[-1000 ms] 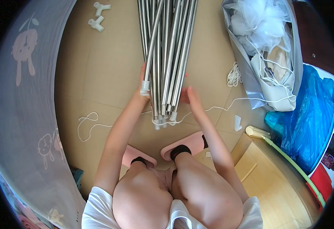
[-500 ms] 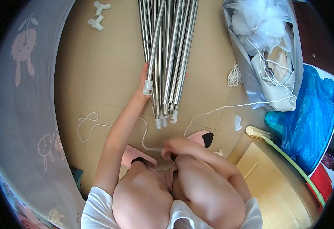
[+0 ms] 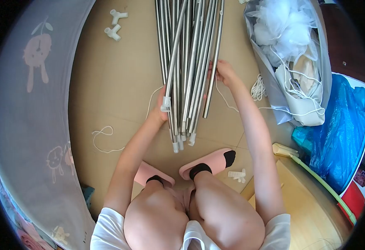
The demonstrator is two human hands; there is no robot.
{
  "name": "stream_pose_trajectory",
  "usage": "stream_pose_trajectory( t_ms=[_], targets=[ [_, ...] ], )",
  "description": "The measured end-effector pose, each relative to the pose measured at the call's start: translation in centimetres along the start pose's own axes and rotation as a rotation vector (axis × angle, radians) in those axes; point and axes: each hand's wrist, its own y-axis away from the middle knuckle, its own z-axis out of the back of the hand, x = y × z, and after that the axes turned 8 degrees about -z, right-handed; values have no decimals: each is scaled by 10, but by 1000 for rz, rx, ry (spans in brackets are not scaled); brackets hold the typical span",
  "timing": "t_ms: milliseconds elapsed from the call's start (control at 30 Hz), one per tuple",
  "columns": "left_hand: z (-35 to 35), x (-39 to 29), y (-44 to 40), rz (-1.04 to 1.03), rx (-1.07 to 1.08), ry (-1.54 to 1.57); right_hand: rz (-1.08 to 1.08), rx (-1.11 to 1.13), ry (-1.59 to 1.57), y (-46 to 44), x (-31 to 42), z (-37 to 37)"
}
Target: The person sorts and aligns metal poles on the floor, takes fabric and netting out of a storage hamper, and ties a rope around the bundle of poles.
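Note:
A long bundle of shiny metal tubes (image 3: 186, 62) stretches away from me over the floor, several near ends fitted with white plastic connectors (image 3: 166, 104). My left hand (image 3: 161, 109) is closed around the bundle's left side, fingers partly hidden by the tubes. On the other side, my right hand (image 3: 223, 71) has its fingers curled behind one tube (image 3: 212, 83) that stands slightly apart from the others. A thin white cord (image 3: 226, 101) hangs just below my right hand and reappears left of the bundle; its middle stretch is hidden.
Two white three-way connectors (image 3: 118, 16) lie at upper left. At right are a grey bag (image 3: 325, 46) with white netting, a coiled cord (image 3: 258, 88) and a blue plastic bag (image 3: 341, 137). White plastic pieces (image 3: 236, 175) lie beside a pink slipper (image 3: 209, 162). Grey fabric (image 3: 32, 125) borders the left.
My right hand has moved from beside my foot up to the bundle's right side. One tube there now sits apart. The cord has shifted, and a white perforated piece lies nearer the slipper.

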Motion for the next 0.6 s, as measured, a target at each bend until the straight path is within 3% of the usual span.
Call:
stream_pose_trajectory(
  t_ms=[100,167,200,300,367,400,467,600],
  targets=[
    [17,7,2,-22,-171,-45,-9,-21,-77,-14,7,0],
    [35,11,13,37,-196,-55,60,-122,-168,-10,8,-8],
    [44,15,20,85,-33,-47,58,-118,-166,-16,5,-7],
    [41,29,33,71,-141,-193,145,-202,-69,-36,-6,3],
    [22,36,39,48,-142,-280,267,-404,235,-32,-3,5],
    [13,41,40,28,-165,-312,266,-406,234,-32,-3,6],
    [-12,50,43,-6,-215,-382,432,-555,607,-38,-8,13],
    [-25,64,39,-145,-337,-486,449,-562,607,-34,-11,19]
  ],
)
